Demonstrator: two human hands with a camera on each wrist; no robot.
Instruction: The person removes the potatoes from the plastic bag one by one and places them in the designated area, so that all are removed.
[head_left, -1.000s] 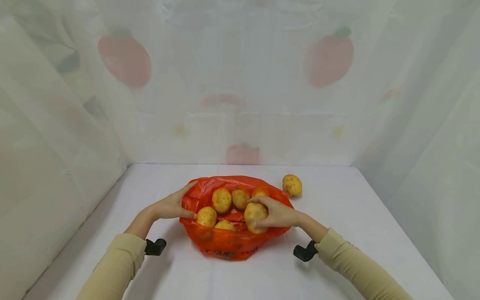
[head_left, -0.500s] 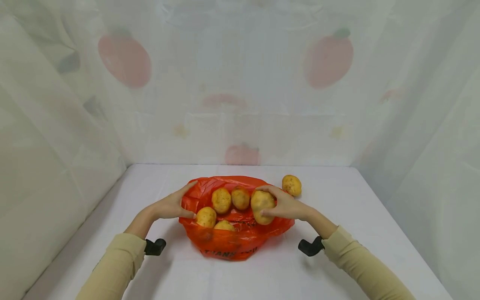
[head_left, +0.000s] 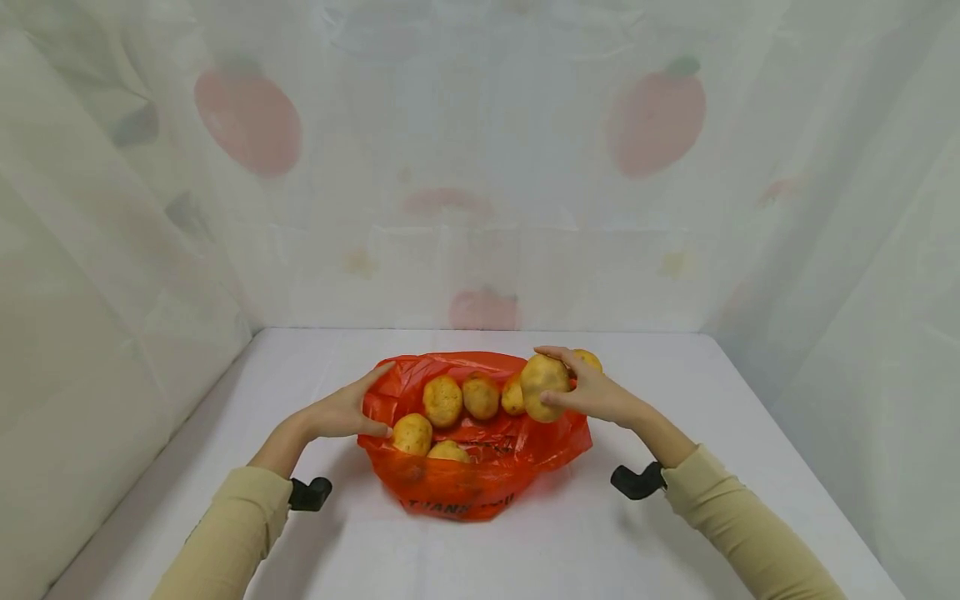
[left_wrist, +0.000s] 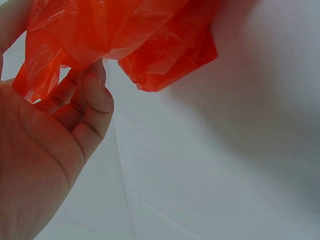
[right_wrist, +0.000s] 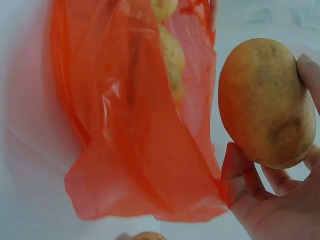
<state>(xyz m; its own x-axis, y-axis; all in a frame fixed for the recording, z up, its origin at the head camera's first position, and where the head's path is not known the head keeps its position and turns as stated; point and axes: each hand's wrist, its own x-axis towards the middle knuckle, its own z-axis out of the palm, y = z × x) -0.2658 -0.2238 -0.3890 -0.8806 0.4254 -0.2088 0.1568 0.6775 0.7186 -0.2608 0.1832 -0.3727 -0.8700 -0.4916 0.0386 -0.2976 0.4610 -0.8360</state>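
A red plastic bag (head_left: 450,482) with dark lettering sits mouth up on the table, several potatoes (head_left: 442,402) inside it. My left hand (head_left: 339,415) holds the bag's left rim; in the left wrist view its fingers curl at the thin red film. Thumb and fingers of my right hand (head_left: 603,398) grip a large potato (head_left: 543,387), raised over the bag's right rim. The right wrist view shows that same potato (right_wrist: 267,102) beside the bag wall, with some fingertips against the red plastic. Another potato (head_left: 588,359) lies outside the bag at the back right, partly hidden by my right hand.
The table (head_left: 420,558) has a white cover. Pale sheeting with faded fruit prints (head_left: 480,167) rises along its back and both sides. A black wrist mount (head_left: 309,495) is on the left wrist, and another black mount (head_left: 637,481) on the right.
My right hand has carried the large potato up and to the right, from inside the bag's mouth to its right rim. The left hand has stayed put.
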